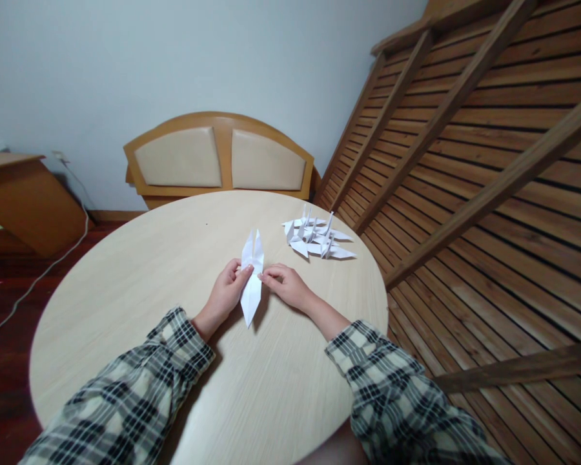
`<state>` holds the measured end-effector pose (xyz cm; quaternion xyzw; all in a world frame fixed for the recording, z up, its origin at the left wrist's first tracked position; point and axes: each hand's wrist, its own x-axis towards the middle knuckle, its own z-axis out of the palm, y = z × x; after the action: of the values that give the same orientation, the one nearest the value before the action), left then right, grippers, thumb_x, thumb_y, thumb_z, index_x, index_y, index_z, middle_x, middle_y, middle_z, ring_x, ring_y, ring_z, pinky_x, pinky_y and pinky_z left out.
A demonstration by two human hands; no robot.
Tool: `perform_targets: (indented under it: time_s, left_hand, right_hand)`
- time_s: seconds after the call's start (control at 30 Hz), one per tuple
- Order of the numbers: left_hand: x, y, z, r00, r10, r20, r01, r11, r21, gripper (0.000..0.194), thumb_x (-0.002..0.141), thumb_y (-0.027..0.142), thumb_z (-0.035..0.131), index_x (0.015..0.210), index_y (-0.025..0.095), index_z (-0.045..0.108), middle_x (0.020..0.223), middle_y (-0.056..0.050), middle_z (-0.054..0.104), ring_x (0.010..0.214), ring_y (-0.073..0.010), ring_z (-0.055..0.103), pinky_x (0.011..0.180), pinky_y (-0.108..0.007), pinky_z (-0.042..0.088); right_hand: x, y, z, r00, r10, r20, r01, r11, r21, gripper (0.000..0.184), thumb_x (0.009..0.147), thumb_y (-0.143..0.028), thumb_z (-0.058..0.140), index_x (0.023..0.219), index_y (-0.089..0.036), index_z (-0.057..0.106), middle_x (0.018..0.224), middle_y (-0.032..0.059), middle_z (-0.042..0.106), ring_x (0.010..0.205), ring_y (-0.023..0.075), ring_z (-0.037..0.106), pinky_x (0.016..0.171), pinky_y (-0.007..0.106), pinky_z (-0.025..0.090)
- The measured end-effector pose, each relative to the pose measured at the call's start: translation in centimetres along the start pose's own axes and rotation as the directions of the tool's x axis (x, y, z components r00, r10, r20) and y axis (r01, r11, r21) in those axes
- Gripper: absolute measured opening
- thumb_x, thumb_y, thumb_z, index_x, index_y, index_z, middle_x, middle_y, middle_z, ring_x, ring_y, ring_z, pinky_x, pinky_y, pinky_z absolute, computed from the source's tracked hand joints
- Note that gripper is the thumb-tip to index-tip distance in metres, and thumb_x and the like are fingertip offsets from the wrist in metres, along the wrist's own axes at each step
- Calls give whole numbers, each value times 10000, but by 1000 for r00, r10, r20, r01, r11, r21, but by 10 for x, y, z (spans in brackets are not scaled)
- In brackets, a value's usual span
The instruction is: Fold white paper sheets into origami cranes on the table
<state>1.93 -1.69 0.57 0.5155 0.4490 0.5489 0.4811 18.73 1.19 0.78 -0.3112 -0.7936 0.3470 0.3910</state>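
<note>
A long, pointed piece of folded white paper (pixel 252 297) is held upright above the round table. Its far end splits into two narrow points, and its near end tapers to one. My left hand (pixel 226 289) is closed on its left edge, the thumb lying across the middle. On the opposite edge, my right hand (pixel 286 284) pinches the paper between thumb and fingertips. Several finished white paper cranes (pixel 319 236) stand grouped on the table beyond my right hand, their wings overlapping.
The pale round table (pixel 126 284) fills the middle. Behind it stands a headboard (pixel 223 155) with two cream panels against the wall. A large slatted wooden frame (pixel 489 161) leans close along the right. At left are a wooden desk (pixel 24 200) and a white cable (pixel 43 274).
</note>
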Motion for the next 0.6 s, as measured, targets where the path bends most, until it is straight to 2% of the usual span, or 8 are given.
perform_targets:
  time_s: [0.13,0.23,0.47,0.6]
  left_hand:
    - [-1,3,0,999,-13,35,12,1000,11,401,749,515,676,877,165,527,647,45,542,535,-96,480,467,-206,361]
    - [-2,5,1,999,0,47,-1,1000,24,396,756,520,671,863,163,538,662,42,539,549,-97,473,483,-211,361]
    - [-1,1,-1,999,39,27,-42,989,139,384,822,537,586,760,159,551,649,30,483,590,-112,425,532,-234,350]
    - [0,-1,-3,997,71,9,-71,981,179,397,845,547,541,743,164,559,641,23,472,595,-123,408,538,-245,341]
  right_hand:
    - [1,2,3,993,120,-13,-116,977,177,200,849,-359,621,786,-170,632,789,22,627,758,150,553,740,303,422]
    - [1,4,3,986,169,-10,-160,950,268,220,807,-383,658,789,-167,622,799,20,621,763,148,548,748,304,427]
    - [4,-2,0,981,194,-29,-177,940,290,329,765,-474,685,708,-179,550,707,-19,530,700,130,476,700,283,394]
    - [3,-3,0,981,193,-23,-177,936,304,332,770,-472,679,704,-183,529,695,-27,507,688,125,457,679,274,380]
